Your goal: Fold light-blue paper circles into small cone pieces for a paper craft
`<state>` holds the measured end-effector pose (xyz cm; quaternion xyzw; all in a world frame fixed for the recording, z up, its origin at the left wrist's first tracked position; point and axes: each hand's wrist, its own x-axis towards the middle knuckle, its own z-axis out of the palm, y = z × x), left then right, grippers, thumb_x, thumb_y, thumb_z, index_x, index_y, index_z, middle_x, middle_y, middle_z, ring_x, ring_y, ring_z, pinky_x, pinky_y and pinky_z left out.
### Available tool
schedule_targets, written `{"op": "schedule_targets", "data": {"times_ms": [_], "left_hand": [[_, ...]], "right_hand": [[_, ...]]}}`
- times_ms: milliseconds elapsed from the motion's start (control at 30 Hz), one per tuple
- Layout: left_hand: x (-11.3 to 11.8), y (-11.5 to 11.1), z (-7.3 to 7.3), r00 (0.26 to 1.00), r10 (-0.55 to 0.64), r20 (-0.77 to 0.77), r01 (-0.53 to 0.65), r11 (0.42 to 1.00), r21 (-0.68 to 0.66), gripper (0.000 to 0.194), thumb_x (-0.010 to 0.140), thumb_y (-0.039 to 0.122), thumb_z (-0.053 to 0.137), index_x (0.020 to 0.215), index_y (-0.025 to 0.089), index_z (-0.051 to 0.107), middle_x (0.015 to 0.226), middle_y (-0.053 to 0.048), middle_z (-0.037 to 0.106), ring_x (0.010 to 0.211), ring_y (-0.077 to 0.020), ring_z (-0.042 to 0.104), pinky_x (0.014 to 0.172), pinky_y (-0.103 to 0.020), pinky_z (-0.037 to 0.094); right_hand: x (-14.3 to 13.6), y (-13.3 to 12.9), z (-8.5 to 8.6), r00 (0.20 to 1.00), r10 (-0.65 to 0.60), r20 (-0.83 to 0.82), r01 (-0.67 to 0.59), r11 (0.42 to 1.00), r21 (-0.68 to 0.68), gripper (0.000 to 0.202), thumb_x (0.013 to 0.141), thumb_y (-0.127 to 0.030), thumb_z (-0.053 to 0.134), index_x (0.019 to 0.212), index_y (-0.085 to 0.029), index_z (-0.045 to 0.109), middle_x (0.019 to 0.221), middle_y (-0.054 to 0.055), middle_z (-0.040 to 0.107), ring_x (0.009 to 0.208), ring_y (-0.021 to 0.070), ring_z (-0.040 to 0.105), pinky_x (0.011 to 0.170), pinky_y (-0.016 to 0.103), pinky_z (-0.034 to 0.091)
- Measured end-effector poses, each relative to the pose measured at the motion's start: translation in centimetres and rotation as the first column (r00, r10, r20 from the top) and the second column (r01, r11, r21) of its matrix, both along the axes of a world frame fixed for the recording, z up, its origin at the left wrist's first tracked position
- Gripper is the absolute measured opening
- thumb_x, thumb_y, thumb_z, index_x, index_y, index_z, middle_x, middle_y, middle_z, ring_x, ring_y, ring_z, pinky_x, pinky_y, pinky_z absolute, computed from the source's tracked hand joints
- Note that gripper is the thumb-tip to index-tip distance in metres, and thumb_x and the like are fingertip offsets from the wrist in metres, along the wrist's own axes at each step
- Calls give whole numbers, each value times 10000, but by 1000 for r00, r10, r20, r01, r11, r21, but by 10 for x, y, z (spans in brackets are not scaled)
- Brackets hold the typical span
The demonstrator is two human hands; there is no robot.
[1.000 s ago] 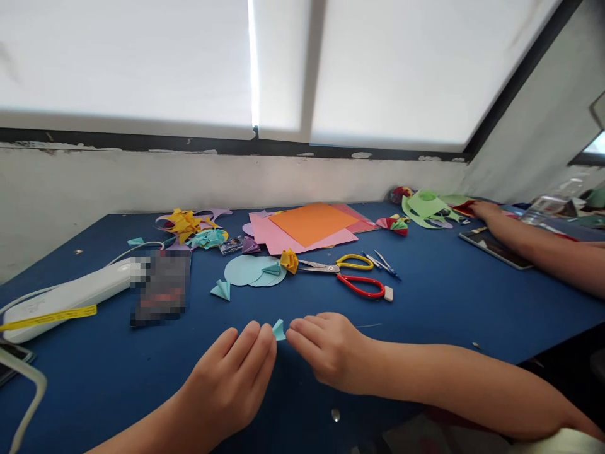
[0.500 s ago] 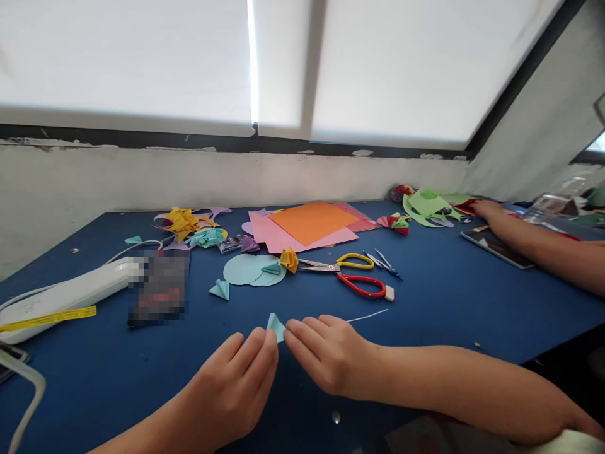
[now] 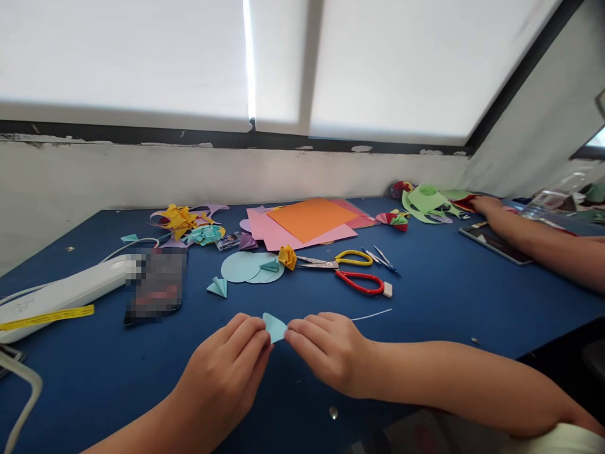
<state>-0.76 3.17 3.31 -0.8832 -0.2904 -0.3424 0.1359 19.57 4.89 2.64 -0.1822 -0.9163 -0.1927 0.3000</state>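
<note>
The left grip (image 3: 229,360) had shifted slightly leftward, baring more of the pale blue paper (image 3: 275,328) than before. The paper showed a smooth, fan-like face narrowing rightward, over the near tabletop (image 3: 444,296). The left grip pinched its left side; the right grip (image 3: 331,354) pinched its right tip. Beyond lay a pleated blue piece (image 3: 218,287), blue circles (image 3: 239,267) and scissors (image 3: 360,282).
</note>
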Motion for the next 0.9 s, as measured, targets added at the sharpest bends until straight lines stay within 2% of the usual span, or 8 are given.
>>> {"op": "schedule_targets", "data": {"times_ms": [100,200,400,600,900], "left_hand": [[0,-1,-1,1000,-8,14,9,999,-41,112,847,59,488,861,107,588,828,-78,600,769,-178,558,676,-295,495],[1,-1,-2,999,-33,-9,33,999,-26,126,844,39,478,853,103,586,832,-92,603,780,-192,552,674,-304,493],[3,-2,-1,1000,-17,-7,17,1000,-14,133,839,13,476,862,87,584,831,-92,592,774,-189,532,665,-303,485],[3,-4,0,1000,9,9,-9,997,-80,136,852,40,463,838,110,579,817,-72,586,769,-175,550,668,-290,487],[-3,-4,-5,998,23,-63,-11,985,173,172,856,30,459,952,92,588,762,-60,652,679,-156,612,660,-287,507]], "right_hand": [[-1,-2,-2,1000,-18,24,18,1000,2,233,893,-53,363,799,-107,569,735,69,608,666,130,562,584,246,410],[-3,-3,-3,999,-31,42,29,999,37,219,892,-70,383,796,-115,575,746,72,609,653,122,553,592,239,417],[-6,-4,-2,999,17,-33,-12,990,138,194,857,-64,420,791,-79,602,706,77,605,603,138,536,524,248,386],[-6,-4,-4,1000,-19,-16,20,997,81,200,878,-78,421,752,-110,572,699,62,587,636,133,538,589,246,416],[-4,-3,-7,999,-34,13,33,998,60,182,883,-73,424,770,-119,560,704,57,572,652,126,530,606,236,420]]}}
